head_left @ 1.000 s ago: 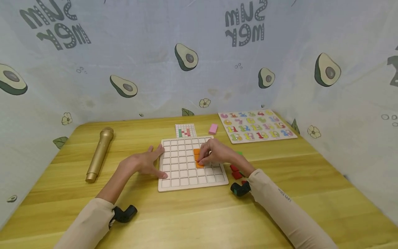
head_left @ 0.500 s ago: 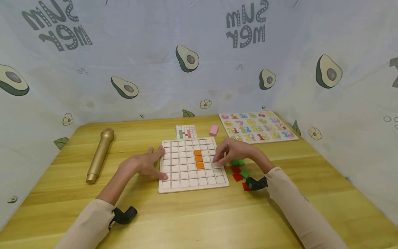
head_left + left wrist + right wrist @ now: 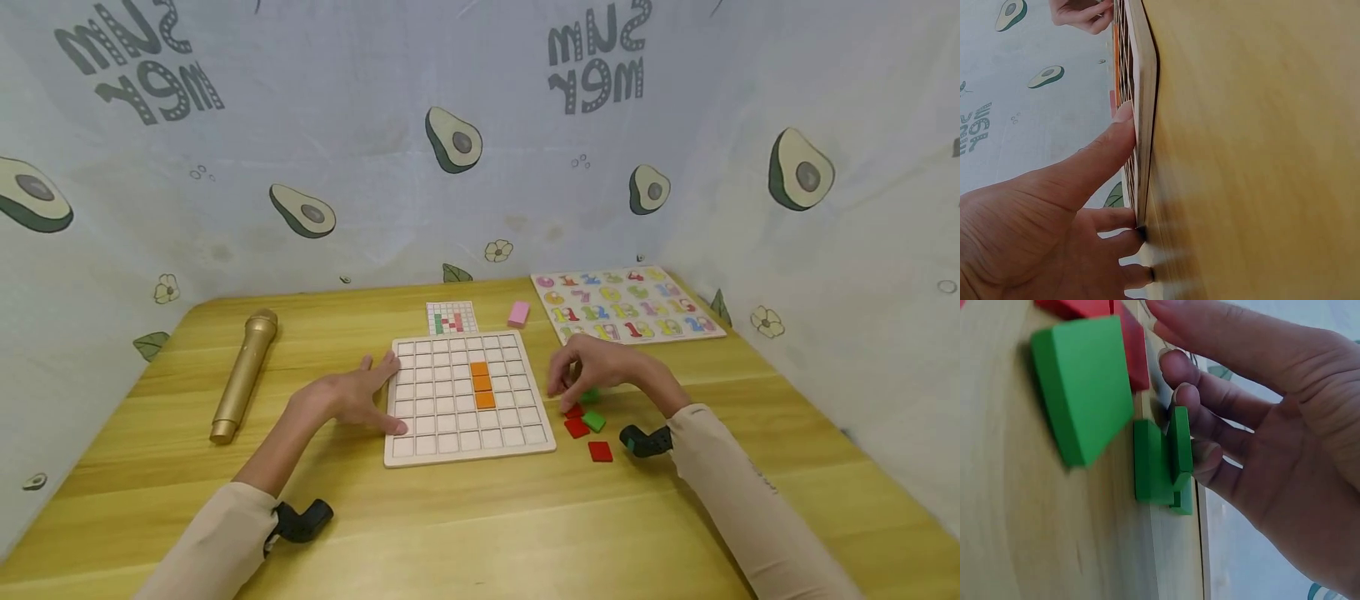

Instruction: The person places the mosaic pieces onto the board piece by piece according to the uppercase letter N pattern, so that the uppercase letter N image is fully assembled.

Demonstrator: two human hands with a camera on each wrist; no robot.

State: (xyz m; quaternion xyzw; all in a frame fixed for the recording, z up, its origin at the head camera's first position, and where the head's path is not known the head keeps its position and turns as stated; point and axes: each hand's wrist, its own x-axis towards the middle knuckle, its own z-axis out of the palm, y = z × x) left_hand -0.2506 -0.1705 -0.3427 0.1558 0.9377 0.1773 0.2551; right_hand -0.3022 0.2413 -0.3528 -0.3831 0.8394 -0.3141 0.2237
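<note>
My left hand [image 3: 341, 396] rests at the left side of a pale wooden grid board [image 3: 435, 446], fingers spread along its edge. In the left wrist view the thumb [image 3: 1094, 156] lies on the board's top face by the rim. A column of three orange tiles [image 3: 482, 383] sits in the board's cells. Right of the board, my right hand [image 3: 596, 368] is over loose tiles, its fingers loosely bent and nothing visibly held. A red tile [image 3: 576, 427] and a green tile [image 3: 593, 421] lie below its fingertips. In the right wrist view more green tiles [image 3: 1154, 462] stand close beside the fingers.
Another red tile [image 3: 600, 452] lies nearer the front. Behind the board are a small card with a coloured grid pattern [image 3: 452, 308] and a pink block [image 3: 518, 314]. A number puzzle board [image 3: 626, 304] lies at the back right, a gold microphone [image 3: 246, 375] at the left.
My right hand has left the orange tiles and moved right, off the board, to the loose red and green tiles. My left hand has stayed at the board's edge.
</note>
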